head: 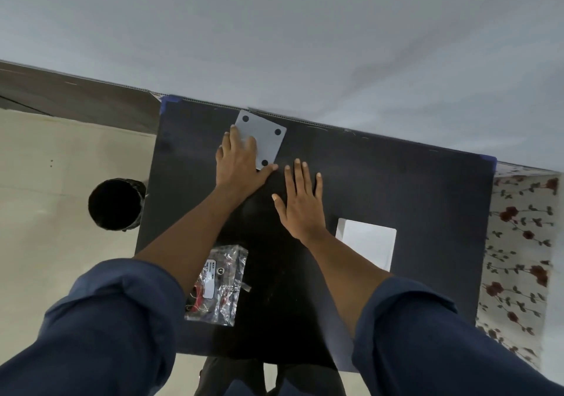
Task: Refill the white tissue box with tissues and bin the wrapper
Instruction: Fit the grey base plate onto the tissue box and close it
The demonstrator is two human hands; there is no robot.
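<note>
A white tissue box [369, 244] lies on the black table [412, 200] at the right, partly behind my right forearm. A crinkled clear plastic wrapper [219, 285] with a white label lies at the table's near left. My left hand [238, 163] rests flat with fingers spread, partly on a grey square card [264, 137] with black dots near the far edge. My right hand [300, 200] lies flat and empty on the table's middle, fingers apart. Neither hand holds anything.
A black round bin [114, 204] stands on the pale floor left of the table. A floral cloth [518, 258] lies to the right of the table. A grey wall runs behind the far edge.
</note>
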